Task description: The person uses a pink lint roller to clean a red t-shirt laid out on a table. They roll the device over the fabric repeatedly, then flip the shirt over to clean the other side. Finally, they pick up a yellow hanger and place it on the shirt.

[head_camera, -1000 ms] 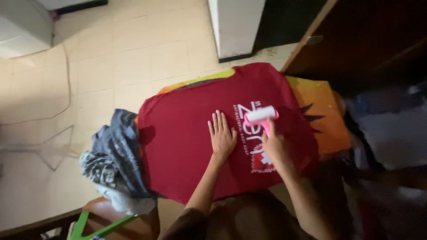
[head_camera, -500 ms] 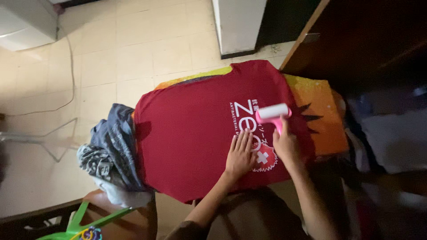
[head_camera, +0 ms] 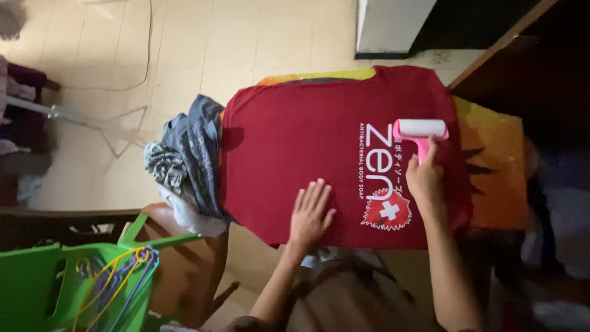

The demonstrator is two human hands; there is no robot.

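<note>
Two hands work on one red shirt (head_camera: 295, 154) spread over the surface: the left hand (head_camera: 310, 214) lies open and flat on it, the right hand (head_camera: 424, 181) grips one pink roller (head_camera: 421, 130) resting on the shirt. One clothes pile (head_camera: 184, 163) sits left.

Your left hand (head_camera: 310, 215) presses flat on the red shirt (head_camera: 295, 154) near its front edge while your right hand (head_camera: 424, 181) grips the pink lint roller (head_camera: 421, 130) resting on the shirt's print.
</note>
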